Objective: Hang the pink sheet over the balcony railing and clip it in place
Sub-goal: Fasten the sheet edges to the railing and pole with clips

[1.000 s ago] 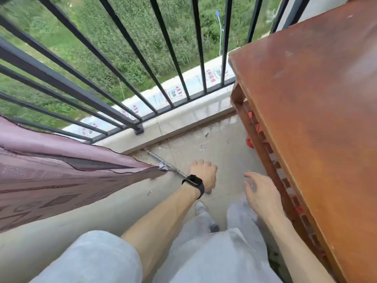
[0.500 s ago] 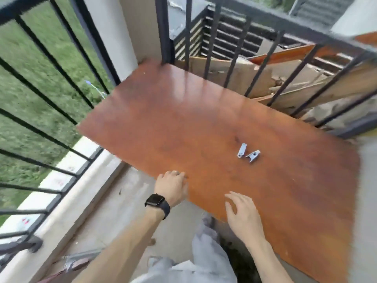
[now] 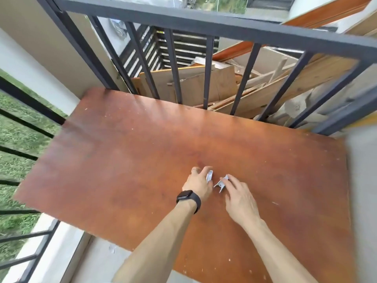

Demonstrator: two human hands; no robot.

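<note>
Two small light-grey clips lie close together on the reddish-brown wooden table [image 3: 122,160]. My left hand [image 3: 197,183], with a black watch on the wrist, curls its fingers around the left clip [image 3: 209,176]. My right hand [image 3: 239,196] pinches the right clip [image 3: 221,183] between its fingertips and thumb. Both clips still touch the tabletop. The black metal balcony railing [image 3: 204,19] runs behind the table and along the left side. The pink sheet is out of view.
Behind the railing bars lies a pile of wooden boards and cardboard [image 3: 224,86]. A pale wall corner [image 3: 30,58] stands at the upper left. The concrete ledge and floor [image 3: 67,252] show at the lower left, with grass [image 3: 12,160] far below.
My view swung right from the sheet on the railing to the table. Both hands rose from near the floor, reached over the tabletop and closed on the two clips.
</note>
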